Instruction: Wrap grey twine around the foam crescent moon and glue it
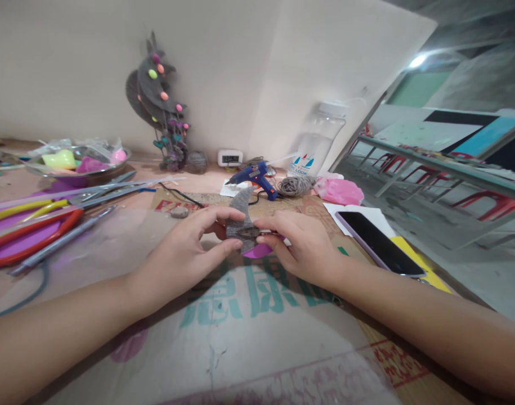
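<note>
The left hand (pixel 193 242) grips the left edge of a grey, yarn-wrapped crescent (pixel 242 203) between thumb and fingers; the right hand (pixel 301 242) holds a narrow pinch at its right edge, contents too small to tell; the crescent is above a printed cardboard sheet (pixel 257 354), in front of a blue glue gun (pixel 261 181); a flat purple piece (pixel 258 251) shows just beneath it.

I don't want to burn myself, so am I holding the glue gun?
No, the blue glue gun sits beyond your left hand and right hand, both at a gray crescent-shaped piece.
</note>
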`<state>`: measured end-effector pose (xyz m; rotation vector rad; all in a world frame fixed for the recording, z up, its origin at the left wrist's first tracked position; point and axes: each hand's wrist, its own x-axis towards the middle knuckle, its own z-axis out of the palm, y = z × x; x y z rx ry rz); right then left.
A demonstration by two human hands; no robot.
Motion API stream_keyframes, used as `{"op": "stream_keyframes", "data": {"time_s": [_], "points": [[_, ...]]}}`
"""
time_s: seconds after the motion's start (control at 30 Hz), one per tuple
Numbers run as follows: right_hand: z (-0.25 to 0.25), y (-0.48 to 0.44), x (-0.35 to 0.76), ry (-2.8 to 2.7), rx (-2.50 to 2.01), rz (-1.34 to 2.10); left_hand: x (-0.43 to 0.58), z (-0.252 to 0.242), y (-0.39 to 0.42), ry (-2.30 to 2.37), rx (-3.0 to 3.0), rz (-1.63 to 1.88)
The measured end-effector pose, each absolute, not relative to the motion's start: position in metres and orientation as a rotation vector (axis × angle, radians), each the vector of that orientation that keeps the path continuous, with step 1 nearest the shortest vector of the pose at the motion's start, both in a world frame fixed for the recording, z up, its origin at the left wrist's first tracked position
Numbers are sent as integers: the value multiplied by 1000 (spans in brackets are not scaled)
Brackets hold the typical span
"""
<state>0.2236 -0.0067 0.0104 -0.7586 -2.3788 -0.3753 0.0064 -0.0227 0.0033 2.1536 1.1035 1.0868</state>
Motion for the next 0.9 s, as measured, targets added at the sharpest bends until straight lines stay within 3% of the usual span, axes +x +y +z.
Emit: {"op": "stream_keyframes", "data": {"time_s": [0.57, 0.9], "points": [[9, -7, 225, -2370, -776, -257, 9, 9, -25, 1129, 1977, 1044], [10, -5, 224, -2346, -976, 6, 9, 0, -18, 963, 1865, 1104]]}}
